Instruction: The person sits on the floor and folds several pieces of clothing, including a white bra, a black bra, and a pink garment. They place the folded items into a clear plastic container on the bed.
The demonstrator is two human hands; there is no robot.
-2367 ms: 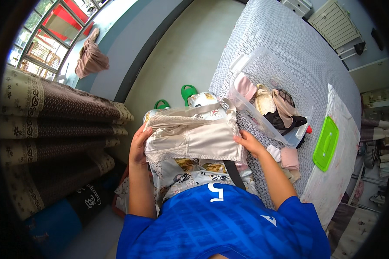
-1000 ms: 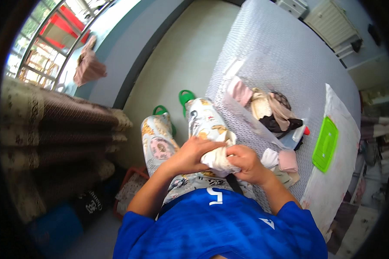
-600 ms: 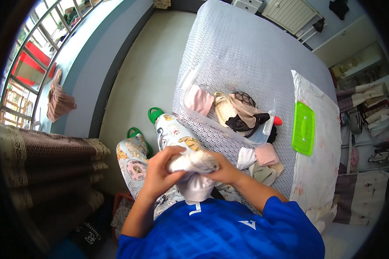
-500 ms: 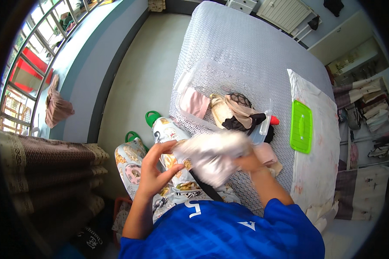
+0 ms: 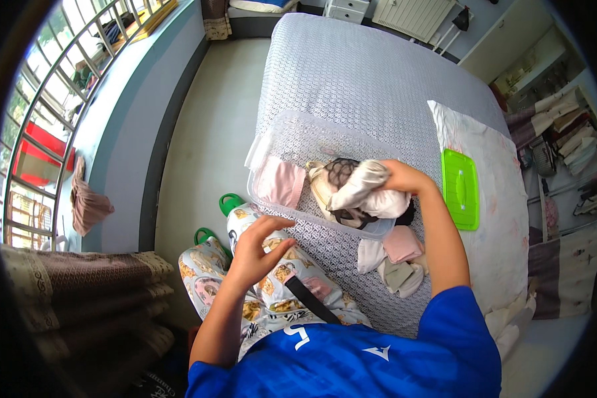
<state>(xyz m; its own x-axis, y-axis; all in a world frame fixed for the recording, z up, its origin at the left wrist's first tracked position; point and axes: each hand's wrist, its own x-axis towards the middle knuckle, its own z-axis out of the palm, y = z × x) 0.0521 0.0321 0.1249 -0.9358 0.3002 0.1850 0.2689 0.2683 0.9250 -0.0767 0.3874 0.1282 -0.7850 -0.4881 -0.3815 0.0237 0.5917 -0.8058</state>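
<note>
Clear box (image 5: 312, 132): right half blocked from above by right hand (image 5: 404, 178) and the bundled white garment (image 5: 386, 204) it grips. Left half open overhead, pink cloth (image 5: 278, 182) lying below. Left hand (image 5: 253, 252): free air up to box's near wall (image 5: 298, 214), which bars low entry. Bed (image 5: 338, 73) beyond box: unobstructed. Folded cloths (image 5: 403, 245) crowd box's near right corner.

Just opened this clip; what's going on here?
A person's right hand grips a bundled pale garment at the clear plastic box on the bed; whether the bundle touches the clothing inside is hard to tell. The left hand is open and holds nothing, above the person's patterned trousers. A pink cloth lies in the box, small folded cloths lie beside it, and a green lid rests farther right.
</note>
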